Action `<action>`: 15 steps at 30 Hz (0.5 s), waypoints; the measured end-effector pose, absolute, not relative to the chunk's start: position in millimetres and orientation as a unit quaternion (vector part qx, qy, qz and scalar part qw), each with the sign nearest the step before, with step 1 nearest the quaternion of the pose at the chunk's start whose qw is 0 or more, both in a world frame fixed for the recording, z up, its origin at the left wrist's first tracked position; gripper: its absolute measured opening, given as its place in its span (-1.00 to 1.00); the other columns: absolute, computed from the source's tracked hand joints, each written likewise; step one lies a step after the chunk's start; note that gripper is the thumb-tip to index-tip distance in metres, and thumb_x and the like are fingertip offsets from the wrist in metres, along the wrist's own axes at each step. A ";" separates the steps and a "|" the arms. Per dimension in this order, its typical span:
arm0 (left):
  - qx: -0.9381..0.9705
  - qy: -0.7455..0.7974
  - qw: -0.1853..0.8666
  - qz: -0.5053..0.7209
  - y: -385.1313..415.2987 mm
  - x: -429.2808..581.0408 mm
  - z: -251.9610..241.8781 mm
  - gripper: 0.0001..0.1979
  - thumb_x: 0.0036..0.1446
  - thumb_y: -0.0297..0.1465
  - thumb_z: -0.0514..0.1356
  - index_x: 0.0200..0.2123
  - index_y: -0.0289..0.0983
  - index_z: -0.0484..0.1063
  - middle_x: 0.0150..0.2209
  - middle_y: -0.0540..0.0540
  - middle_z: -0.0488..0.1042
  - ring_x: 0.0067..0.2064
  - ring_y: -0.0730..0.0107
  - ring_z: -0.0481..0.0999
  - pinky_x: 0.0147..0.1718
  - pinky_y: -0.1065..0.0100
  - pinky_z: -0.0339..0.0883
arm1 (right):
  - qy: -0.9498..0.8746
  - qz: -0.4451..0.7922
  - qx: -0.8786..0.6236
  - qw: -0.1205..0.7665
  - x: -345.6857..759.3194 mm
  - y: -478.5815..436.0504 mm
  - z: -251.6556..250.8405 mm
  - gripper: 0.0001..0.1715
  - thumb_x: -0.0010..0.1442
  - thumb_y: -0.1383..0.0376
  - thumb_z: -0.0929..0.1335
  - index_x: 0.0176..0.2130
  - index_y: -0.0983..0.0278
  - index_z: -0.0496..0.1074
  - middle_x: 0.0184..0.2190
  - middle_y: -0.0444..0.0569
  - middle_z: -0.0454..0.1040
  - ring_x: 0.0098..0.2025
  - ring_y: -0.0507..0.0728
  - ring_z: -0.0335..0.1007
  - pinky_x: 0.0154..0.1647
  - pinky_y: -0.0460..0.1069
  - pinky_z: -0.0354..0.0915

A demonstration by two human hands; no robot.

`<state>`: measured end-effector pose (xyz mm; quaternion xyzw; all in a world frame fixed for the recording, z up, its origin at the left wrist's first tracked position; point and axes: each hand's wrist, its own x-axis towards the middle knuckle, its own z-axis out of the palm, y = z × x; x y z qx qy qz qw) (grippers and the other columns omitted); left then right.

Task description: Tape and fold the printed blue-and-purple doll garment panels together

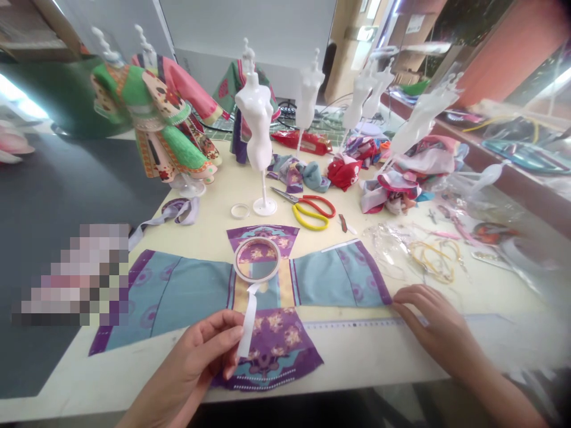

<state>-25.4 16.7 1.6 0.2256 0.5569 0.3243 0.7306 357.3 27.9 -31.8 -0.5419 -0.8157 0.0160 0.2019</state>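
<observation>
A small blue and purple garment (187,294) lies spread flat on the cream table (214,229), sleeves out to both sides. A roll of white tape (257,260) rests on its chest. My left hand (203,353) pinches the loose white strip (248,324) pulled from that roll, over the garment's lower purple panel. My right hand (435,324) lies flat on the table with its fingers stretched out, touching the cuff of the right sleeve and a clear ruler (357,324).
Red and yellow scissors (310,211) lie behind the garment beside a bare white doll mannequin (259,128). More mannequins, two of them dressed (156,113), stand at the back. Fabric scraps (401,172) and plastic bags (419,249) crowd the right side. A small ring (240,211) lies near the mannequin base.
</observation>
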 end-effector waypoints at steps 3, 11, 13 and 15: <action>0.224 0.559 0.729 0.324 16.2 -25.2 1.4 -0.83 0.01 -0.29 0.28 -0.39 -0.26 0.43 -0.54 0.07 0.31 -0.53 0.54 0.21 -0.55 0.51 0.13 | -0.814 0.013 -0.543 0.206 356.8 27.1 -32.1 -0.94 0.21 0.30 0.29 -0.30 0.22 0.36 -0.35 -0.02 0.44 -0.27 0.18 0.40 -0.21 0.09 0.28; 0.230 0.553 0.734 0.319 16.3 -23.8 2.3 -0.85 0.02 -0.31 0.28 -0.37 -0.26 0.42 -0.52 0.07 0.30 -0.52 0.57 0.20 -0.52 0.52 0.14 | -0.820 0.007 -0.532 0.212 349.2 25.3 -30.5 -0.94 0.20 0.32 0.30 -0.26 0.24 0.37 -0.32 0.00 0.44 -0.24 0.19 0.38 -0.17 0.12 0.27; 0.236 0.548 0.738 0.314 16.4 -22.9 3.4 -0.84 0.01 -0.31 0.29 -0.38 -0.26 0.42 -0.51 0.07 0.29 -0.51 0.57 0.19 -0.52 0.51 0.13 | -0.822 0.006 -0.525 0.219 346.9 24.4 -30.2 -0.94 0.20 0.33 0.31 -0.26 0.23 0.37 -0.32 0.00 0.44 -0.24 0.19 0.38 -0.16 0.13 0.27; 0.242 0.547 0.738 0.313 16.1 -21.8 4.7 -0.84 -0.01 -0.31 0.30 -0.40 -0.26 0.42 -0.51 0.07 0.29 -0.52 0.58 0.18 -0.53 0.51 0.11 | -0.825 0.004 -0.517 0.229 344.1 24.0 -29.5 -0.93 0.18 0.33 0.31 -0.26 0.22 0.37 -0.32 -0.01 0.45 -0.25 0.19 0.39 -0.14 0.13 0.26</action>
